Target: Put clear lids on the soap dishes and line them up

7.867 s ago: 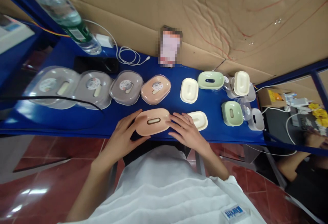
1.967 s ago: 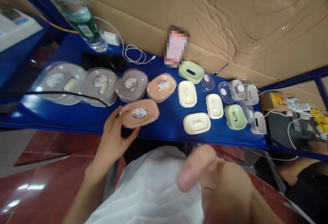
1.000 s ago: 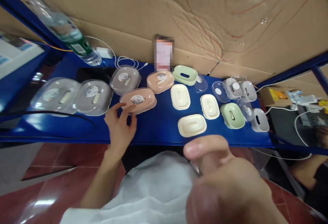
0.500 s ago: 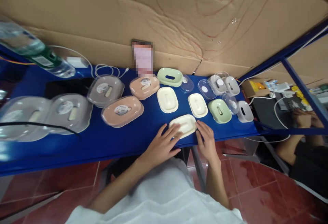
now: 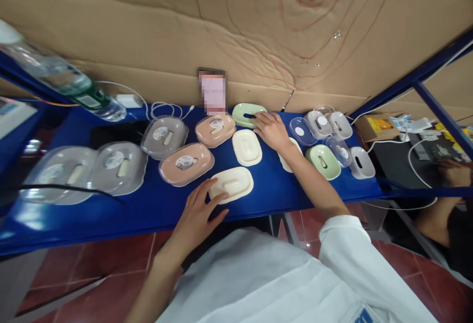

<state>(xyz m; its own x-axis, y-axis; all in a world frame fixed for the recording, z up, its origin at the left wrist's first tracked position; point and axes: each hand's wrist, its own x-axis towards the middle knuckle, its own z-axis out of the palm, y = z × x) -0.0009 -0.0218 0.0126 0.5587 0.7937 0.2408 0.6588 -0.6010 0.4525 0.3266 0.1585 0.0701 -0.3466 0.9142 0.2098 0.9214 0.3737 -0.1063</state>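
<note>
My left hand [image 5: 201, 209] rests with spread fingers on the left end of a cream oval tray [image 5: 238, 182] near the table's front edge. Farther back, my right hand [image 5: 272, 128] bends its fingers over the right end of a light green slotted box [image 5: 242, 113]. Its grip is partly hidden behind the hand. Between the hands lies a second cream tray [image 5: 247, 146]. My right forearm covers much of a third one [image 5: 285, 161]. Another green slotted box [image 5: 323, 163] stands right of that forearm.
Peach boxes [image 5: 186, 164] and grey boxes [image 5: 120, 168] with clear lids fill the left side. Pale grey boxes [image 5: 362, 163] and a clear lid [image 5: 303, 131] lie at right. A bottle [image 5: 86, 94] leans at left; a phone [image 5: 213, 91] stands against cardboard. Another person's arm [image 5: 436, 219] shows right.
My right hand has left the near cream tray and reached back to the green box. The near cream tray has slid left with my left hand still on it.
</note>
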